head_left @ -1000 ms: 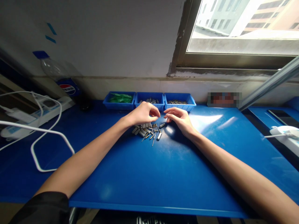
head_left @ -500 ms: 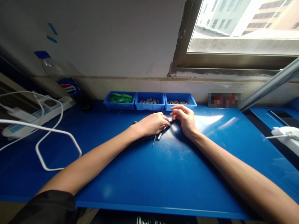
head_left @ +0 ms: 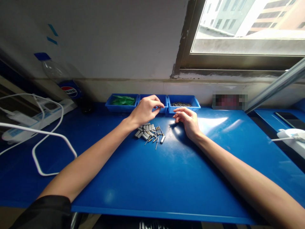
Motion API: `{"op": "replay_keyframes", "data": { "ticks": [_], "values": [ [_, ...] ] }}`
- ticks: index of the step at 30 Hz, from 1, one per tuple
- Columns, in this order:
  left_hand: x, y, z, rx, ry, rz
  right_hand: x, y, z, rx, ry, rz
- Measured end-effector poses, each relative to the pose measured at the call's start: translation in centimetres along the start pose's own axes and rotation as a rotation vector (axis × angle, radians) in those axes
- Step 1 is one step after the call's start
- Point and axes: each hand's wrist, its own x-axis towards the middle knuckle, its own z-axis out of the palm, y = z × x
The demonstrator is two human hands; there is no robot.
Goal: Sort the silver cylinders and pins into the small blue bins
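My left hand (head_left: pixel 148 108) is raised over the middle blue bin (head_left: pixel 152 110), hiding most of it. Its index finger and thumb curve toward each other with a small gap, and I make out nothing between them. Just in front of the right-hand blue bin (head_left: pixel 196 107), my right hand (head_left: pixel 187 121) hovers low over the table or rests on it. Its fingers are loosely bent and apart, with no object visible in them. Between my arms lies a pile of small silver metal blocks (head_left: pixel 145 135) mixed with thin brass-and-steel pins (head_left: pixel 157 139).
Thin metal pins (head_left: pixel 180 104) fill part of the right-hand bin. The left bin (head_left: pixel 110 104) contains green plastic (head_left: pixel 123 100). On the left stand a cola bottle (head_left: pixel 69 89), a power strip (head_left: pixel 30 119) and a looped white cable (head_left: pixel 35 159). A phone (head_left: pixel 289 121) lies far right.
My left hand has moved up and left, away from my right hand to the middle bin, uncovering the pile of parts. My right hand has stayed almost in place.
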Motion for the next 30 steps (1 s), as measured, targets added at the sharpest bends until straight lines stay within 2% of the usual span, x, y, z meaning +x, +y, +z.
{"op": "replay_keyframes", "data": {
  "ticks": [2, 4, 6, 10, 13, 16, 22, 30],
  "values": [
    [0.2, -0.6, -0.3, 0.065, 0.126, -0.034, 0.0, 0.1, -0.1, 0.004, -0.004, 0.0],
    [0.2, -0.9, -0.6, 0.109, 0.13, -0.041, 0.0, 0.1, -0.1, 0.004, -0.001, 0.001],
    [0.1, -0.8, -1.0, 0.105, 0.002, -0.012, 0.0, 0.1, -0.1, -0.005, -0.002, -0.001],
    [0.0, 0.3, -2.5, -0.013, -0.438, 0.099, 0.0, 0.1, 0.0, -0.044, -0.017, -0.002],
    [-0.1, 0.9, -2.8, -0.04, -0.6, 0.087, -0.1, 0.0, 0.0, -0.04, -0.022, -0.006],
    [-0.4, 0.8, -2.0, -0.032, -0.692, 0.064, -0.1, 0.0, 0.0, -0.033, -0.029, -0.003],
    [-0.8, 0.5, -0.2, 0.047, -0.631, 0.062, -0.1, -0.1, 0.1, -0.058, -0.038, 0.001],
    [-0.8, 0.4, -0.3, 0.011, -0.615, 0.058, -0.1, 0.0, 0.1, -0.046, -0.045, 0.0]
  ]
}}
